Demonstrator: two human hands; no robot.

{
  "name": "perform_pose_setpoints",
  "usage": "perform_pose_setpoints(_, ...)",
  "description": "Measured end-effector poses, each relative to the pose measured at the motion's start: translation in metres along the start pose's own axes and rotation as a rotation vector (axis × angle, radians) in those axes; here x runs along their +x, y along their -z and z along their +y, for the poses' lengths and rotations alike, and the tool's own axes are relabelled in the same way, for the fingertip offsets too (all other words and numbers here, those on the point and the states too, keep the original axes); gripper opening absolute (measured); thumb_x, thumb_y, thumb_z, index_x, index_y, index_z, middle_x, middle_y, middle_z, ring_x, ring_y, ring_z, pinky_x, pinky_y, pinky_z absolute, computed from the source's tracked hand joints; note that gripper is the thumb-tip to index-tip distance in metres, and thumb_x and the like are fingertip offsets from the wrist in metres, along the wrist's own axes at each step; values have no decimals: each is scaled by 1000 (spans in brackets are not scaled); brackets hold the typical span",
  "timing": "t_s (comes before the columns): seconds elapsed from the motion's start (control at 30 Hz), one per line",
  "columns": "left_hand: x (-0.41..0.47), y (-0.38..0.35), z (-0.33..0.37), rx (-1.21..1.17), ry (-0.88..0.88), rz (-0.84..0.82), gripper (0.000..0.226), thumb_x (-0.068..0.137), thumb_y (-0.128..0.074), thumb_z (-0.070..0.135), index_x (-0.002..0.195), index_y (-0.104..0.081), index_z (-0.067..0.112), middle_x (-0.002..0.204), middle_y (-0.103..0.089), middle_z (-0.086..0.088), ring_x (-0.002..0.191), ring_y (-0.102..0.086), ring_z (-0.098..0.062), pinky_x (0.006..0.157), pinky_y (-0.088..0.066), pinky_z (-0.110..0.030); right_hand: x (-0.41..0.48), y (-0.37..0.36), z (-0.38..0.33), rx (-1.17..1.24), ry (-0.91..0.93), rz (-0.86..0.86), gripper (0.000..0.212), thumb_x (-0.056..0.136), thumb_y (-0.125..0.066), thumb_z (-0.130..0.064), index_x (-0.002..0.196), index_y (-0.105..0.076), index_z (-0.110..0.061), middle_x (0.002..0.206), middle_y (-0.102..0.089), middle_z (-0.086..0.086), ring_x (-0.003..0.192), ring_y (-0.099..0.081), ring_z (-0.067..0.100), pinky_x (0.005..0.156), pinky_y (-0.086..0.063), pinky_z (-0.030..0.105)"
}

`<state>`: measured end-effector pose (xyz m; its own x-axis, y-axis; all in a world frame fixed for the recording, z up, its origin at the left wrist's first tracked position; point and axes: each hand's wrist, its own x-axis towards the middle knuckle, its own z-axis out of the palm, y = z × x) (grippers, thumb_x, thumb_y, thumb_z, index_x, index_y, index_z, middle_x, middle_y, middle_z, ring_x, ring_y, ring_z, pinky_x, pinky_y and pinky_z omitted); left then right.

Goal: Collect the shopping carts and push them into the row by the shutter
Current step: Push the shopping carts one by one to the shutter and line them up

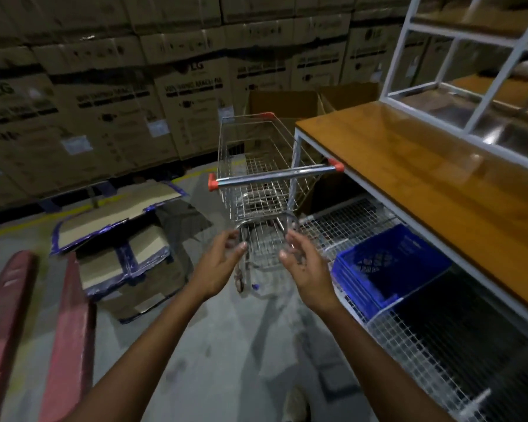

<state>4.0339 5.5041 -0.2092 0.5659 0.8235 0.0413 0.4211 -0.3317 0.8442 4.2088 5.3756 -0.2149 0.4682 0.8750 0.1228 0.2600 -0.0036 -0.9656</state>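
A chrome wire shopping cart (256, 166) stands straight ahead on the concrete floor, its handle bar (275, 175) with orange end caps facing me. Its right side sits close against the white leg of a shelf unit. Both arms reach forward below the handle. My left hand (220, 263) and my right hand (305, 266) hover on either side of the cart's lower rack, fingers spread and holding nothing. No shutter or row of carts is in view.
A wood-topped shelf unit (415, 166) with a white frame runs along the right; a blue crate (387, 269) rests on its lower wire shelf. Flattened cardboard (119, 239) lies on the floor at left beside red pallet-jack forks (40, 330). Stacked cartons (104, 102) wall the back.
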Motion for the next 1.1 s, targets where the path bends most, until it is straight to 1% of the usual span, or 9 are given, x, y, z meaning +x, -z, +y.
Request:
perform_pose_setpoints(0.13, 58, 23, 54, -61, -164, 118, 63, 89, -43, 68, 142, -44, 33, 136, -50, 16, 122, -52, -5, 93, -47, -28, 74, 8, 54, -151, -148, -74, 67, 86, -58, -66, 141, -48, -31, 136, -58, -4, 119, -59, 11, 97, -53, 38)
perform_pose_setpoints(0.2, 83, 33, 67, -47, -252, 158, 55, 93, -45, 63, 141, -43, 36, 135, -47, 28, 125, -51, -3, 96, -47, -32, 104, 9, 76, -208, -195, -111, 61, 90, -61, -61, 141, -48, -30, 136, -59, -2, 116, -60, 13, 95, -52, 36)
perform_pose_setpoints(0.37, 155, 46, 60, 15, -341, 223, 53, 93, -45, 60, 140, -39, 37, 133, -50, 10, 122, -50, -1, 96, -46, -28, 173, 7, 105, -386, -182, -149, 53, 93, -64, -51, 138, -52, -27, 112, -61, -6, 92, -61, 5, 74, -47, 25)
perform_pose_setpoints(0.47, 209, 44, 33, 63, -330, 199, 57, 92, -45, 64, 142, -39, 37, 133, -48, 12, 120, -48, 1, 96, -46, -33, 222, 2, 112, -471, -151, -155, 51, 92, -64, -50, 137, -53, -30, 127, -59, -2, 115, -56, 17, 92, -49, 38)
perform_pose_setpoints(0.57, 269, 34, -12, 241, -220, 123, 73, 89, -41, 77, 147, -37, 33, 144, -46, 5, 130, -46, -11, 106, -42, -57, 273, -3, 103, -532, -85, -138, 57, 86, -56, -62, 134, -55, -31, 134, -56, -5, 121, -52, 14, 99, -47, 41)
perform_pose_setpoints(0.67, 317, 24, -44, 484, -88, -34, 90, 80, -38, 89, 152, -28, 36, 157, -36, 4, 139, -42, -18, 112, -28, -71, 326, -4, 89, -652, 25, -111, 48, 91, -61, -50, 133, -55, -30, 138, -54, -4, 122, -49, 12, 102, -46, 45)
perform_pose_setpoints(0.77, 348, 16, -66, 643, -31, -240, 96, 82, -54, 80, 158, -15, 36, 166, -20, 0, 147, -30, -24, 117, -16, -64, 373, 3, 79, -787, 55, -92, 52, 92, -65, -45, 139, -53, -27, 149, -46, 0, 134, -43, 18, 113, -37, 51)
perform_pose_setpoints(0.97, 387, 2, -101, 748, 89, -494, 111, 74, -59, 83, 160, -7, 35, 167, -14, -13, 152, -19, -36, 119, -8, -69, 429, 42, 110, -1022, -236, -402, 112, 64, -47, -95, 156, -23, -35, 168, -13, 3, 152, -20, 27, 118, -21, 56)
perform_pose_setpoints(1.1, 394, -2, -117, 735, 123, -499, 117, 61, -56, 90, 155, -4, 43, 165, -21, -12, 149, -25, -36, 117, -15, -70, 446, 45, 110, -1017, -260, -624, 106, 70, -50, -89, 157, -17, -39, 168, -10, 2, 153, -16, 26, 119, -17, 57)
